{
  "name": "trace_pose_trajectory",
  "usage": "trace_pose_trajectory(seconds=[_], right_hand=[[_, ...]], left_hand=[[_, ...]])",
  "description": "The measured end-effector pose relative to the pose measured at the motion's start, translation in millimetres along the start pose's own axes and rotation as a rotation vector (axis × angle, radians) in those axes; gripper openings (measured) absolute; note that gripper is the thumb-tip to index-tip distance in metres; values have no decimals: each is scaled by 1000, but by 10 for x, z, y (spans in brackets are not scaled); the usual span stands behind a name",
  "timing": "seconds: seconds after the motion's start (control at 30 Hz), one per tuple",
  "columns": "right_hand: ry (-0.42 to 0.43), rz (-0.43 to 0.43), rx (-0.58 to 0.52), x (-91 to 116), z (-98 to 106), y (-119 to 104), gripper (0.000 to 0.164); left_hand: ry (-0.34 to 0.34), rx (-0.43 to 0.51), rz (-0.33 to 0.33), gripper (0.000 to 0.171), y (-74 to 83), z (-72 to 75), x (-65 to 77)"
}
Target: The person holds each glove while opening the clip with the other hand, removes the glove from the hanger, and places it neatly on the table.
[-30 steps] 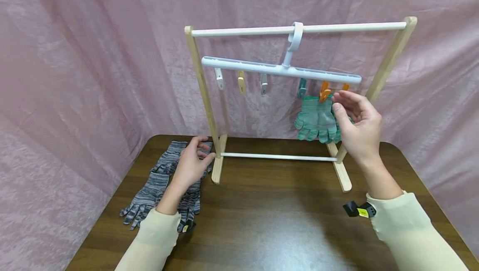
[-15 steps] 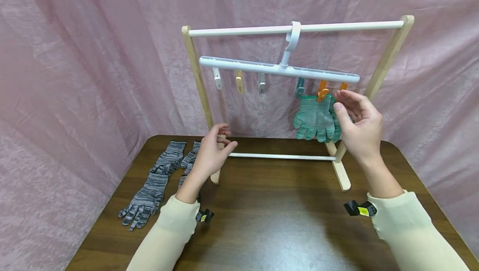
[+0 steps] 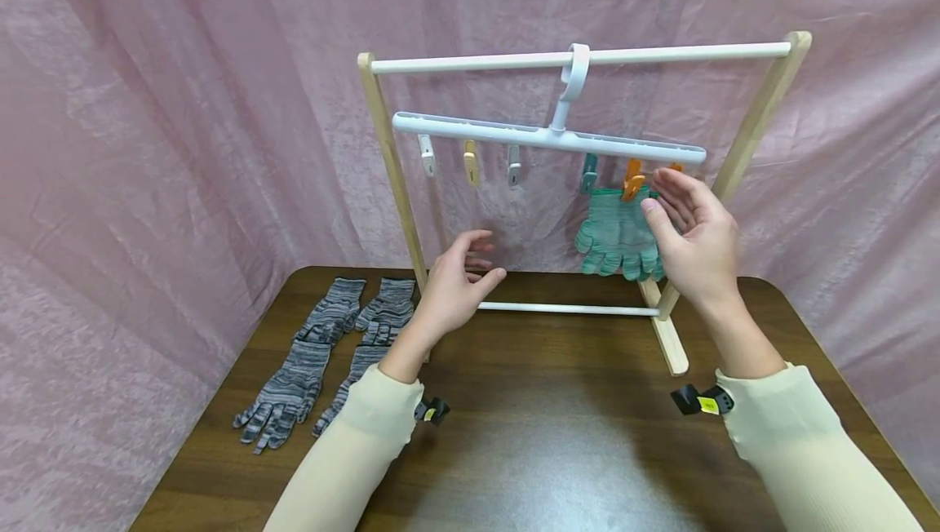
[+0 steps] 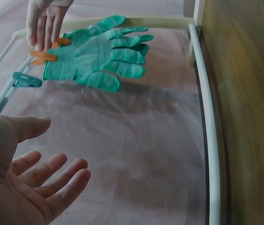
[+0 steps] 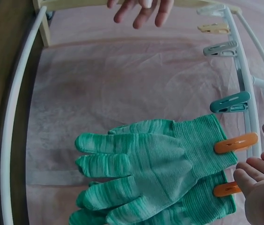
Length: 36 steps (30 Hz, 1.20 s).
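A pair of green knit gloves [image 3: 615,232] hangs fingers down at the right of a white hanger [image 3: 477,129]. Two orange clips [image 5: 236,143] grip their cuffs, as the right wrist view shows. My right hand [image 3: 698,242] is beside these clips, its fingers loosely bent and holding nothing. It covers part of the rear glove in the head view. Lower and further left, my left hand [image 3: 457,285] is in the air in front of the rack, fingers spread and relaxed, palm empty. A teal clip [image 5: 231,102] hangs beside the gloves with nothing in it.
The hanger hooks over the top bar of a wooden-legged rack [image 3: 760,120]. White, yellow [image 3: 471,163] and grey clips hang at its left. Grey striped gloves [image 3: 294,381] lie on the brown table [image 3: 543,426] at left. Behind hangs a pink curtain [image 3: 220,108].
My left hand has moved right, away from above the grey gloves, past the rack's left leg. My right hand has shifted slightly left and up beside the orange clips.
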State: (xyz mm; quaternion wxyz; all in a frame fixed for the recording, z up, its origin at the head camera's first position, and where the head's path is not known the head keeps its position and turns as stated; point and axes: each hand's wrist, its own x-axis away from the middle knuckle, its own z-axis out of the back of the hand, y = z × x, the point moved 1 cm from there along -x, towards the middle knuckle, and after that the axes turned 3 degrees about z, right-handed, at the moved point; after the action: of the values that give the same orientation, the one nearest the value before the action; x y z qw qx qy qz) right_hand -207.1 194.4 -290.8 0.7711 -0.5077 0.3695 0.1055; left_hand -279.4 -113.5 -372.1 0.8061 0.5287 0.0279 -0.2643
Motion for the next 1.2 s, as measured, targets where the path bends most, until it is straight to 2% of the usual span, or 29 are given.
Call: trace_pose_trajectory(seconds=[0.4,0.63,0.93,1.2], right_hand=[[-85,-52,99,-86,-13,12,54],[-138,-103,148,-103,-32,39,59],[-149,-114,142,-111,-99,53,58],[-146,-142,119,-112,-167,34,57]], left_hand=[[-85,54,-41,60,173,-271,-266],[-111,108,-43,59,189,-441,-407],[-150,198,-29,67,237,-631,-587],[-157,177,-58,65,307,-758,-732]])
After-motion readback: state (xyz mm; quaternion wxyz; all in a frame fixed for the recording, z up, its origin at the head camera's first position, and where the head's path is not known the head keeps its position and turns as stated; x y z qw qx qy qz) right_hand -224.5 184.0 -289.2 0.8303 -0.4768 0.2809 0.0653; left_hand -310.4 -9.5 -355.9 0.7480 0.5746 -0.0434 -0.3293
